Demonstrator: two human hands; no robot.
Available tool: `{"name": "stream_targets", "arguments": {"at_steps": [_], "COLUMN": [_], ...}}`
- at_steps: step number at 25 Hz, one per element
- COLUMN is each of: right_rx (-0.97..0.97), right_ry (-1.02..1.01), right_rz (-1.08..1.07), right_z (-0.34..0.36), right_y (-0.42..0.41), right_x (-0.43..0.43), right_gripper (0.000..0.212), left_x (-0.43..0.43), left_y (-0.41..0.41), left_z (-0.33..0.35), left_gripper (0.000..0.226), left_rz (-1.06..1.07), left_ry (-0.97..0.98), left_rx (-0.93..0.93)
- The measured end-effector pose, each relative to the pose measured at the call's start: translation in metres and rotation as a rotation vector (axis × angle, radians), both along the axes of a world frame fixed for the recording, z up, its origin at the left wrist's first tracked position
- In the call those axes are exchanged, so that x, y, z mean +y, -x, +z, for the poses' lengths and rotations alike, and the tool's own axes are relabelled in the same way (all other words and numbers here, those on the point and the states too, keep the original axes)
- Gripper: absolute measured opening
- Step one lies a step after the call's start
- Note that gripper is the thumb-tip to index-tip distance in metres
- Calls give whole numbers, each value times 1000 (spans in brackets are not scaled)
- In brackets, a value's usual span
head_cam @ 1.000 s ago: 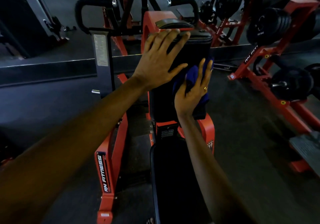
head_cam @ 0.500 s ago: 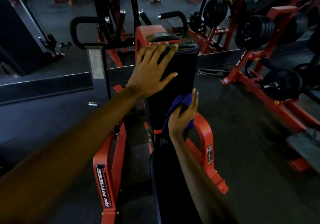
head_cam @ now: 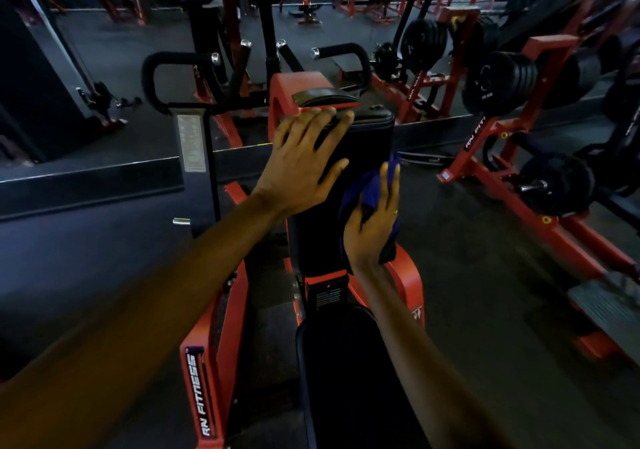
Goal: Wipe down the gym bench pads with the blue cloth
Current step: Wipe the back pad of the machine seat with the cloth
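Observation:
An upright black chest pad stands on a red machine frame in the middle of the head view. My left hand lies flat on the pad's upper left part, fingers spread, holding nothing. Lower on the pad's right side, my right hand presses the bunched blue cloth against the pad, fingers stretched over it. Below them the black seat pad runs toward me, partly hidden by my right forearm.
Black handles and a grey upright with a label plate rise left of the pad. Red racks with black weight plates stand to the right. A mirror wall runs behind the machine. Dark rubber floor surrounds it.
My right hand with the cloth slid down the pad's right side, then came back up a little. My left hand stayed flat on the upper pad.

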State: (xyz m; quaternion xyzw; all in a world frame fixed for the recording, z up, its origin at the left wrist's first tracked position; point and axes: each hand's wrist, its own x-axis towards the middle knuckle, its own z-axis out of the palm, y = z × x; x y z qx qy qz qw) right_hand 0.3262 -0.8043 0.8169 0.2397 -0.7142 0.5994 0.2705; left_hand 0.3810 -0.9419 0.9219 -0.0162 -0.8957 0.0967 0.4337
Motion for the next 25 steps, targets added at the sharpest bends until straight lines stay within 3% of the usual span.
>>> {"name": "stream_targets", "arguments": {"at_steps": [3, 7, 10, 12, 14, 17, 20, 25], "right_rx": [113, 297, 255, 252, 231, 232, 287, 184], "right_ry": [-37, -128, -174, -285, -398, -483, -525, -301], "right_rz": [16, -44, -94, -108, -81, -39, -53, -156], "right_z": [38, 109, 77, 16, -41, -78, -66, 6], "right_y": [14, 42, 24, -8, -36, -46, -36, -19], "right_x": [-2, -16, -18, -21, -25, -19, -11, -28], "right_gripper": [77, 62, 67, 71, 72, 70, 75, 72], "left_x": [1, -6, -8, -5, -5, -7, -10, -7], "left_y": [-5, -19, -25, -23, -20, -14, -13, -11], "left_z": [8, 24, 30, 29, 23, 14, 12, 12], "left_gripper": [56, 49, 49, 51, 60, 77, 77, 63], "left_rz": [-85, -255, -304, -270, -160, 49, 66, -19], "left_ry": [-82, -257, -361, -305, -132, 80, 117, 1], "left_rx": [-51, -92, -137, -149, -195, -298, -283, -181]}}
